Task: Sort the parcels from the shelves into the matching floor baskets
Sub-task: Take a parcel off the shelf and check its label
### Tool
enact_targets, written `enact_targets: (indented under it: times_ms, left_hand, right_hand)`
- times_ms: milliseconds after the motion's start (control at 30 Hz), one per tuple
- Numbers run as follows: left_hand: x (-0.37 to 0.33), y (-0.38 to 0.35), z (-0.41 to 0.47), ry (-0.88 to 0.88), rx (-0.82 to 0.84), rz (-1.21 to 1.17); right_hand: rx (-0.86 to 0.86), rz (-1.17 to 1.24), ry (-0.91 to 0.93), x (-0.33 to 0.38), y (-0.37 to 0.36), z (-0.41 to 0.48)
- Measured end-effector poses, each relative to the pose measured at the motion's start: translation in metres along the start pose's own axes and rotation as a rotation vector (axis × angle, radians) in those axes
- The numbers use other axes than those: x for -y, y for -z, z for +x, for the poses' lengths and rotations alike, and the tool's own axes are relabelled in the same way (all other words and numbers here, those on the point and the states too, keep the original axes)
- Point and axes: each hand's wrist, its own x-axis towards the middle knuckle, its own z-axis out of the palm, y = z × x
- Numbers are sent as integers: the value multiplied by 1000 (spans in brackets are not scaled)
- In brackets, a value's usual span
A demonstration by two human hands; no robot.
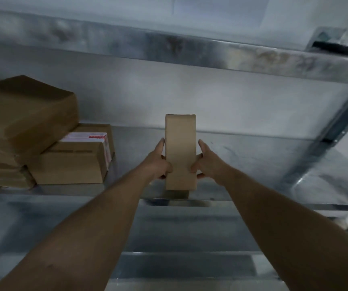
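Note:
A narrow brown cardboard parcel (180, 148) stands upright at the front of a metal shelf (252, 156). My left hand (157, 162) grips its left side, fingers curled onto the front face. On the other side my right hand (207, 162) grips it the same way, thumb low near the bottom corner. Both arms reach up and forward to the shelf. No floor basket is in view.
A pile of brown boxes sits at the shelf's left: a large wrapped parcel (24, 114) on top, a carton with a white label (76, 156) beside it, a flatter box (3, 175) beneath. Another shelf (169, 47) runs overhead. A steel upright (341, 122) stands at right.

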Motion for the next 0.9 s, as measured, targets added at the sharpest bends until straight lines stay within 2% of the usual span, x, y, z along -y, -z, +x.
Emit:
enact_targets:
  times_ms: [67, 133, 267, 367, 533, 700, 900]
  left_hand:
    - [-12, -12, -3, -60, 12, -23]
    - [-21, -22, -6, -85, 11, -110]
    - [-39, -42, -10, -78, 51, -246]
    - [-58, -63, -13, -66, 82, -253]
    - [-79, -108, -19, -68, 143, -231]
    - [-96, -153, -32, -121, 193, -153]
    - [-120, -212, -50, -225, 336, 81]
  right_hand:
    - [-35, -3, 57, -3, 16, -7]
    - [-49, 103, 71, -9, 33, -16]
    - [-32, 321, 26, -18, 58, -34]
    - [-71, 376, -30, -24, 80, -45]
    - [-142, 267, -13, -39, 121, -76]
    - [-240, 273, 64, -67, 166, -104]
    - [-168, 23, 105, -106, 209, -140]
